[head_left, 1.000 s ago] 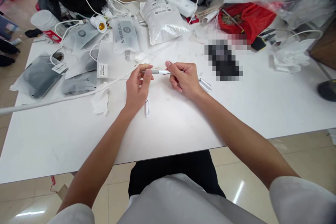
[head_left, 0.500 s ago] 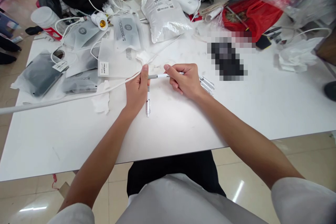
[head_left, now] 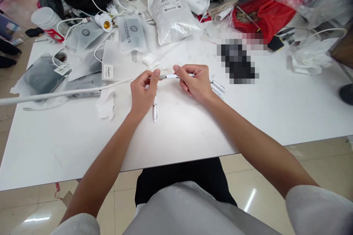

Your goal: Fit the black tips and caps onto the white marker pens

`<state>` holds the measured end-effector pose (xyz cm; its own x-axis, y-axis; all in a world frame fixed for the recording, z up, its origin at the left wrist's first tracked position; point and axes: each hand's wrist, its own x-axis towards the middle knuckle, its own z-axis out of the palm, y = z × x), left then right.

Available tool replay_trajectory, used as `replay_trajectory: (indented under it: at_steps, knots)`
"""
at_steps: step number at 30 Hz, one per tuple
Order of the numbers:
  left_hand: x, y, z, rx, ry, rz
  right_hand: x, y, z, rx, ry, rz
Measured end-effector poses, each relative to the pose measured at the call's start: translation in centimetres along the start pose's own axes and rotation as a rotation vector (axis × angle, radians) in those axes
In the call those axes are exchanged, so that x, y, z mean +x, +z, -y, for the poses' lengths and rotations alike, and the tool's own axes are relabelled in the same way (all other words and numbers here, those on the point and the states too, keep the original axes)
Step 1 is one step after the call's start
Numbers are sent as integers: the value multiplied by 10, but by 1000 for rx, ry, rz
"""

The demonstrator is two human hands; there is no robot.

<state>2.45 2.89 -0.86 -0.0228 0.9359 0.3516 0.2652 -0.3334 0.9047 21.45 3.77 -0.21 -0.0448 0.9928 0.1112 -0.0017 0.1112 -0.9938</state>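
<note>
A white pen with a grey grip [head_left: 171,76] is held level between my two hands, just above the table [head_left: 187,128]. My left hand [head_left: 143,90] is closed with thumb and fingers on its grey end. The other end lies inside my closed right hand [head_left: 195,80], whose thumb presses along the barrel. Below my left hand lies another pen [head_left: 154,112] with a clear and silver part, its upper portion partly hidden by the hand. Several similar pens [head_left: 217,88] lie bunched just right of my right hand, partly covered by it.
At left lie plastic-bagged packages [head_left: 41,75] and a white cable [head_left: 68,94] crossing towards my left hand. A white parcel [head_left: 175,18], a power strip [head_left: 197,3] and a red bag [head_left: 275,16] stand behind. A pixelated dark object [head_left: 238,62] and crumpled plastic [head_left: 311,57] are at right.
My left thumb and fingers have shifted slightly on the grey end of the pen. The white cable beside my left hand sits a little higher. My right hand has barely moved.
</note>
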Motion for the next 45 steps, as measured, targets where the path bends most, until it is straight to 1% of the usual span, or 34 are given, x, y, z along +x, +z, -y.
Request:
replay_trajectory:
  at_steps: [3,5,7,11,15,17,19,22,23,25,27,30,35,38,42,45]
  knots:
    - [1,0,0,-28,25,2,-1,1,1,8,15,5]
    - [1,1,-1,-42,72,34,-1,0,1,0,1,-4]
    - [1,1,0,-47,86,65,0,0,1,-14,-19,-11]
    - [1,0,0,-60,25,42,-1,-1,2,-41,-22,24]
    - [3,-1,-2,-16,-39,-25,-3,-1,3,-88,-61,93]
    - [4,-1,-3,2,-51,-62,-2,-2,1,-139,-123,134]
    - [5,-2,-2,10,-50,-82,1,-4,-5,-228,-238,177]
    - [5,-1,-1,19,-36,-74,7,-9,-17,-426,-438,214]
    - [4,-1,0,26,-28,-68,8,-11,-21,-495,-481,218]
    - [3,0,1,45,-14,-53,9,-13,-27,-617,-520,218]
    - [2,1,1,66,-3,-34,8,-14,-30,-706,-511,213]
    - [1,1,1,86,-6,-16,5,-13,-29,-768,-477,236]
    - [2,1,2,104,-24,1,4,-10,-21,-873,-570,319]
    - [3,1,3,82,0,17,5,-10,-22,-929,-568,281]
    - [3,1,5,16,73,79,7,-11,-25,-928,-530,231]
    - [2,2,6,31,75,79,6,-11,-27,-914,-518,223]
